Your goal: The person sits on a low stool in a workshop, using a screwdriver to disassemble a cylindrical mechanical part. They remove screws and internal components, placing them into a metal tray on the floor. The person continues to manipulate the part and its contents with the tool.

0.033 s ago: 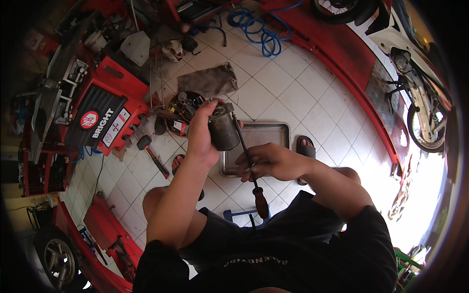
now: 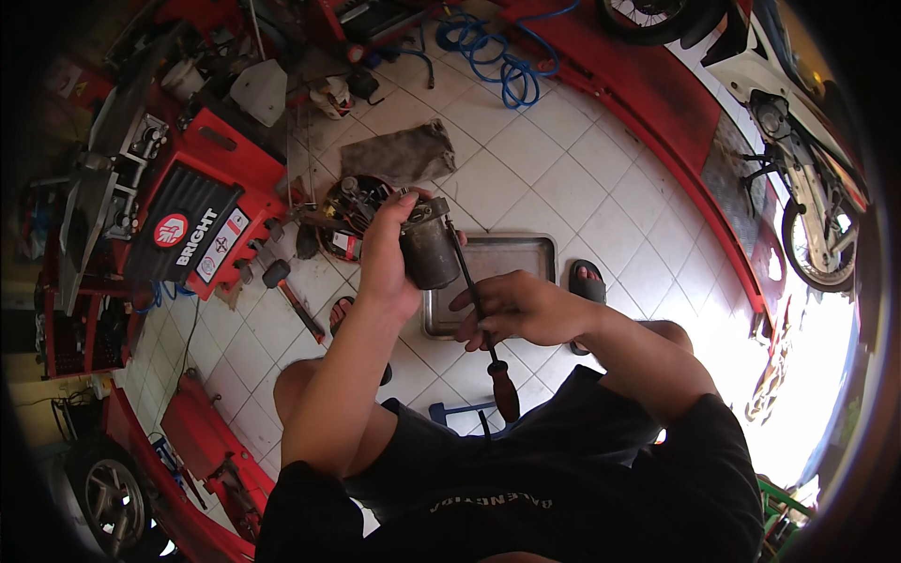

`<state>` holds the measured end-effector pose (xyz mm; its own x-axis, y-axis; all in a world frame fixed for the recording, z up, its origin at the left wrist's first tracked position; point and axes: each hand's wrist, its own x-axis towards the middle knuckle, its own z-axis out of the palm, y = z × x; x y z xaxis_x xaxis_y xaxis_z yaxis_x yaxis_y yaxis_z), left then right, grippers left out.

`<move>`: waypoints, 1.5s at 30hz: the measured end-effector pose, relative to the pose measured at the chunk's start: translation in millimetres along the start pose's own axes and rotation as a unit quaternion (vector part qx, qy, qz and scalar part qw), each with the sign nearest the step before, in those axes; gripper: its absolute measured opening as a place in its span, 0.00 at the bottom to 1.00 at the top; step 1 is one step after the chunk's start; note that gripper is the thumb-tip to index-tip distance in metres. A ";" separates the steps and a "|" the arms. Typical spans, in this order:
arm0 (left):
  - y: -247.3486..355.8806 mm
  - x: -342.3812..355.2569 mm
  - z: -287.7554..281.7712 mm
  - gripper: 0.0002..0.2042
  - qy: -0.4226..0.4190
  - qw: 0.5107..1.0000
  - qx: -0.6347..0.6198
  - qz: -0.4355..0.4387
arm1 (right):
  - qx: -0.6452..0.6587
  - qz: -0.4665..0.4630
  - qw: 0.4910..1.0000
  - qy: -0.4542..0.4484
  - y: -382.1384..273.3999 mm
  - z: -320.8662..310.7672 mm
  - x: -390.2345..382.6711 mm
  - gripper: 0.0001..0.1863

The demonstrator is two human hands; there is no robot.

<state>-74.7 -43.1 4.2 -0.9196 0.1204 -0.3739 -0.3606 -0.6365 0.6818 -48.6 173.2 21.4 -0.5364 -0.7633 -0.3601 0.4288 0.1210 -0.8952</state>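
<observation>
Screwdriver handle [image 2: 505, 391] sits slightly farther right; left hand [image 2: 385, 253] grips the cylinder [image 2: 432, 255] over the tray's [image 2: 550, 270] far left corner; right hand [image 2: 526, 310], half open, curls loosely at the shaft [image 2: 466, 272]. A bowl [image 2: 326, 199] holds parts [image 2: 353, 188].

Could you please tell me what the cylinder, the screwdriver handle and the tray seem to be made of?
Cylinder: probably metal, dark grey with a dull, stained sheen. Screwdriver handle: likely plastic, reddish and smooth-looking. Tray: apparently bare metal, its rim catching light.
</observation>
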 end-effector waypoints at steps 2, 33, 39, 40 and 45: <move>-0.4 0.7 -0.8 0.17 -0.004 1.000 0.015 0.011 | -0.031 0.044 0.998 0.012 -11.9 -0.8 -2.1 0.17; -2.6 2.1 -2.0 0.15 0.026 0.998 0.007 0.065 | -0.328 -0.005 0.944 0.038 13.1 -0.7 -1.8 0.20; 0.5 -3.4 4.0 0.16 -0.001 0.979 0.103 0.176 | -0.410 -0.064 0.905 0.090 19.8 -6.9 1.1 0.14; 0.2 -6.1 5.2 0.17 -0.012 0.966 0.148 0.212 | -0.410 -0.066 0.905 0.094 17.9 -7.8 1.1 0.13; -2.1 -8.6 -3.3 0.19 -0.027 0.896 0.282 0.343 | -0.406 -0.079 0.905 0.102 12.8 -11.3 -1.1 0.13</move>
<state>-65.6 -45.3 3.9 -0.9557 -0.1048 0.2751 0.2847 -0.0913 0.9543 -50.7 182.8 7.3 -0.7035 -0.6882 -0.1775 -0.2957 0.5105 -0.8075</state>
